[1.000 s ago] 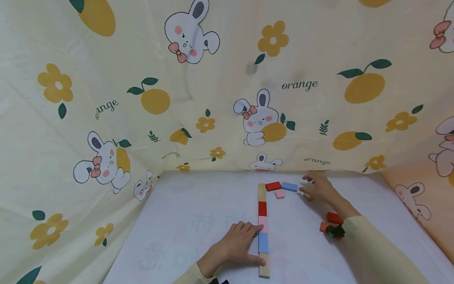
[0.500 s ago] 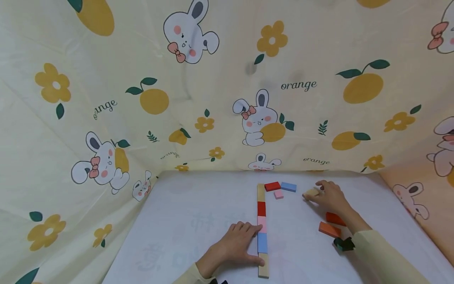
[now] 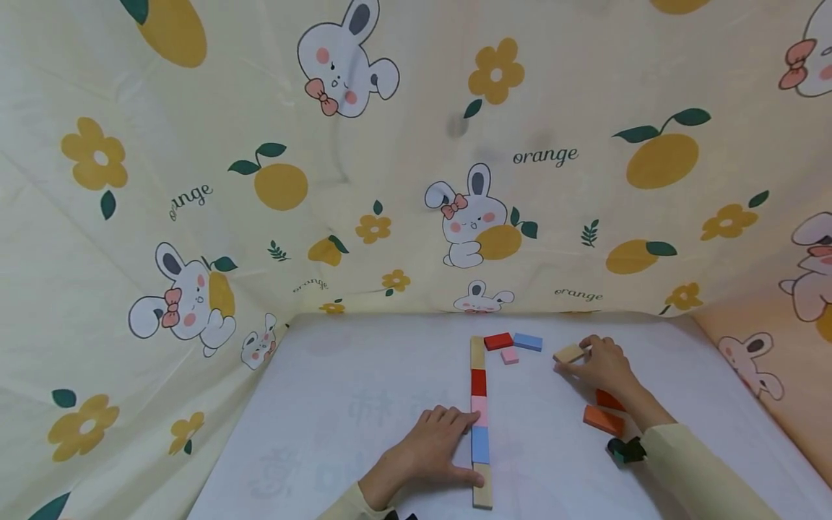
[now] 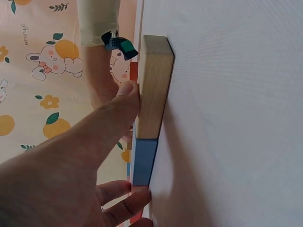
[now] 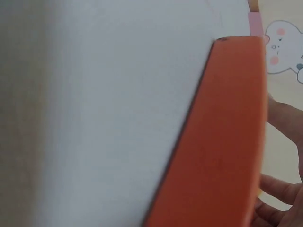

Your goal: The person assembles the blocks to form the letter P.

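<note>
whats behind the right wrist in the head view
A red block shows just left of the right wrist, beyond the orange block. The wrist covers its right end, so that part, and anything else directly behind the wrist, cannot be seen.

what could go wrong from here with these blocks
The right grip pinches a wooden block, which might slip or turn. The right forearm partly hides a red block in the head view; moving could brush it. The left grip touches the straight row of blocks; a push might bend the line.
</note>
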Demonstrator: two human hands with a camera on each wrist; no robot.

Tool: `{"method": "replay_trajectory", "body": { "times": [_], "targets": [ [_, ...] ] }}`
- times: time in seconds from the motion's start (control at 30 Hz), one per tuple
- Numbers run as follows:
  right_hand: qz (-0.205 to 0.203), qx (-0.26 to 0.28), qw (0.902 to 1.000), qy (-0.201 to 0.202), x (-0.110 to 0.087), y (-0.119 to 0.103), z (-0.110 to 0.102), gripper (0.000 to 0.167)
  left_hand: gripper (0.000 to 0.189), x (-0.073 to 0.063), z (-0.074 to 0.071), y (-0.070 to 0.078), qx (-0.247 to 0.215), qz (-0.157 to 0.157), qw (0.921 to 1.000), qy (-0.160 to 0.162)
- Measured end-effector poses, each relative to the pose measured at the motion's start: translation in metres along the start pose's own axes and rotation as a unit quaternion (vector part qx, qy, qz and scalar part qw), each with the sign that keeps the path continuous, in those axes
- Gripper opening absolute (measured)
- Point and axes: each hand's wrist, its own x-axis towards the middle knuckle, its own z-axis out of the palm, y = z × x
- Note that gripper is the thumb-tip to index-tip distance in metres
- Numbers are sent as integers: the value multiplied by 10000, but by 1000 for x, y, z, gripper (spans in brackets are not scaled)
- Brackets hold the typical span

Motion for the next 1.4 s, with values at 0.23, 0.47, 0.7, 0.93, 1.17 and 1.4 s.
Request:
{"method": "replay_trajectory", "body": {
  "times": [0.23, 0.47, 0.7, 0.93, 1.17, 1.4],
  "targets": [
    [-14, -1, 10000, 82, 0, 3, 5, 92, 106, -1, 0, 0, -8, 18, 10000, 10],
    [-44, 102, 9999, 33, 2, 2, 3, 86, 106, -2, -2, 1, -28, 13, 10000, 15],
    [-516, 397, 9977, -210, 7, 3, 3, 76, 105, -2, -2, 2, -29, -11, 10000, -2],
    [-1134, 856, 9861, -859, 14, 7, 4, 71, 105, 0, 0, 1, -41, -27, 10000, -26],
    [-1311, 1044, 9780, -1241, 18, 6, 2, 69, 105, -1, 0, 0, -4, 12, 10000, 10],
    [-1259, 1010, 9755, -1498, 22, 7, 1, 71, 106, -1, -1, 1, 3, -11, 10000, -10]
  ]
}}
